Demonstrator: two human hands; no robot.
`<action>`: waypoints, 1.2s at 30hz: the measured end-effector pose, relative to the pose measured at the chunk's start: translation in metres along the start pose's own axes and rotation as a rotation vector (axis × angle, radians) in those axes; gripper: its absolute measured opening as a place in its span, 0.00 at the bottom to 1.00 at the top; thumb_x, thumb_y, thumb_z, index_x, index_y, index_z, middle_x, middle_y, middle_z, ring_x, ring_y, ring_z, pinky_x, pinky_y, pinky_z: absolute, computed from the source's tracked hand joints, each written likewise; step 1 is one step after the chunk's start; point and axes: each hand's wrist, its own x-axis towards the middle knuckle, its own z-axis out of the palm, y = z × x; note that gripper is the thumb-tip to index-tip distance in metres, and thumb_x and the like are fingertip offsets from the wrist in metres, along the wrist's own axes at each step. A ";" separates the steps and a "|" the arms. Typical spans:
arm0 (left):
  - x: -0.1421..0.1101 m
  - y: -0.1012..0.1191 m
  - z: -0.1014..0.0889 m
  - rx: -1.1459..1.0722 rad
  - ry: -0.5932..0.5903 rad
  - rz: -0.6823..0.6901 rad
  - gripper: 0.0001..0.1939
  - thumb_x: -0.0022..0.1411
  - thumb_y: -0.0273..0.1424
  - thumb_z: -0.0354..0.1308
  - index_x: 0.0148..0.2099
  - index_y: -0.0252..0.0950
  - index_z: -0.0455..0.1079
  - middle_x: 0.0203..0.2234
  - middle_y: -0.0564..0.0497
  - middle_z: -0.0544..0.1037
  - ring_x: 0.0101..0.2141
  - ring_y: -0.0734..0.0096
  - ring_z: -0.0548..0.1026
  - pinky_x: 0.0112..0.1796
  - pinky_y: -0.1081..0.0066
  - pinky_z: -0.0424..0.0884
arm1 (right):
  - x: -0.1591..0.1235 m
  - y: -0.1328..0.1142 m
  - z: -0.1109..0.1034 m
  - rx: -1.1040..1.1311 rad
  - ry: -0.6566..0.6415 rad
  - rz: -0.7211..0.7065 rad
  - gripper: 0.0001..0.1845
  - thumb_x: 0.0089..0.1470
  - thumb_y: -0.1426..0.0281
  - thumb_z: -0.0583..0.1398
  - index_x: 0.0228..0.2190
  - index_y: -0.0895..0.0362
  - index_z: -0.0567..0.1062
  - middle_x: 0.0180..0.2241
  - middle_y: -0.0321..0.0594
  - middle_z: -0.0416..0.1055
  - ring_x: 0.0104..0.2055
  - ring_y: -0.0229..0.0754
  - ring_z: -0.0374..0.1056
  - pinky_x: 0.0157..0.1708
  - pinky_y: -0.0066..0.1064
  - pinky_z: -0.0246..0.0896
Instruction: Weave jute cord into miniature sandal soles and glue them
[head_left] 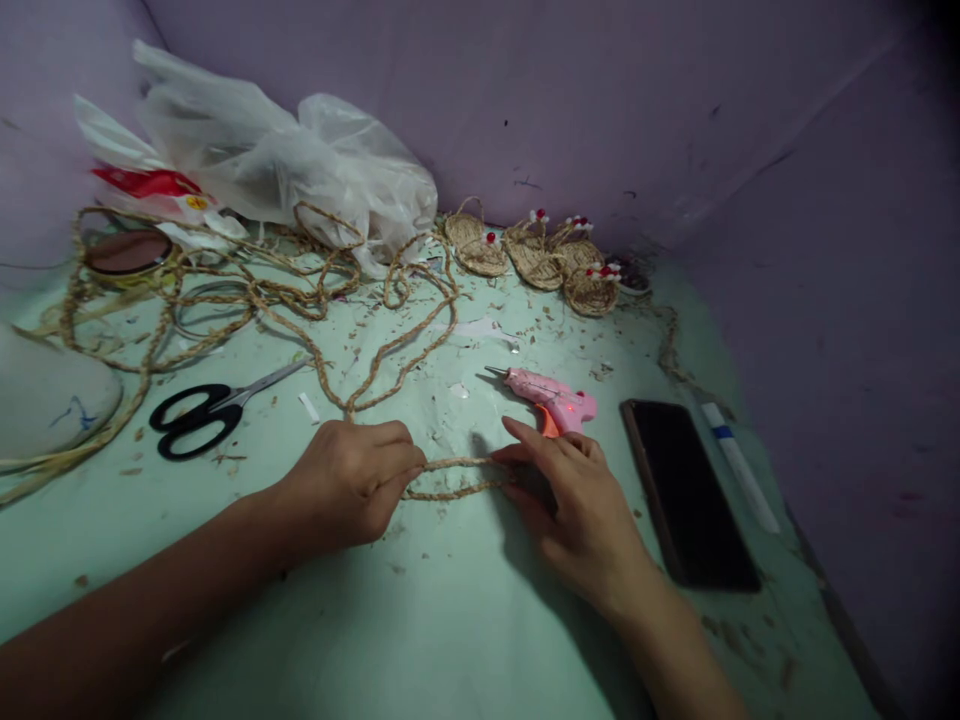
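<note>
A long braided straw rope winds across the pale green table from the far left to the middle. Its near end is folded into a narrow loop lying flat between my hands. My left hand is closed in a fist around the rope at the loop's left end. My right hand pinches the loop's right end with thumb and fingertips, the other fingers resting on the table. A pink glue gun lies just beyond my right hand, nozzle pointing left.
Black-handled scissors lie to the left. A dark phone and a white pen lie to the right. Small woven straw sandals with red beads sit by the back wall. A plastic bag is at back left.
</note>
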 end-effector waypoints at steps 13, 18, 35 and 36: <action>0.007 0.027 -0.005 0.072 0.084 -0.043 0.13 0.54 0.30 0.58 0.43 0.33 0.69 0.37 0.44 0.74 0.37 0.62 0.72 0.36 0.64 0.69 | -0.001 -0.008 0.001 -0.094 0.019 -0.003 0.28 0.50 0.82 0.55 0.53 0.57 0.60 0.36 0.40 0.78 0.37 0.45 0.70 0.45 0.43 0.55; 0.027 0.050 0.015 0.113 0.025 -0.029 0.07 0.55 0.29 0.56 0.36 0.32 0.70 0.31 0.45 0.73 0.35 0.59 0.68 0.43 0.54 0.64 | -0.002 -0.010 0.003 -0.097 0.048 -0.015 0.27 0.52 0.81 0.54 0.53 0.58 0.59 0.35 0.40 0.78 0.36 0.45 0.71 0.44 0.44 0.55; 0.035 0.051 0.027 0.125 -0.057 -0.049 0.08 0.56 0.25 0.52 0.34 0.33 0.72 0.27 0.47 0.72 0.34 0.61 0.67 0.46 0.52 0.61 | -0.006 -0.010 -0.007 -0.069 -0.010 0.076 0.23 0.51 0.78 0.56 0.50 0.60 0.65 0.34 0.41 0.77 0.37 0.47 0.69 0.41 0.42 0.53; 0.035 0.051 0.027 0.125 -0.056 -0.046 0.07 0.56 0.25 0.52 0.34 0.33 0.72 0.27 0.47 0.72 0.34 0.61 0.67 0.46 0.52 0.61 | -0.005 -0.010 -0.006 -0.071 -0.009 0.072 0.23 0.50 0.79 0.56 0.50 0.60 0.65 0.34 0.41 0.77 0.37 0.47 0.69 0.41 0.42 0.52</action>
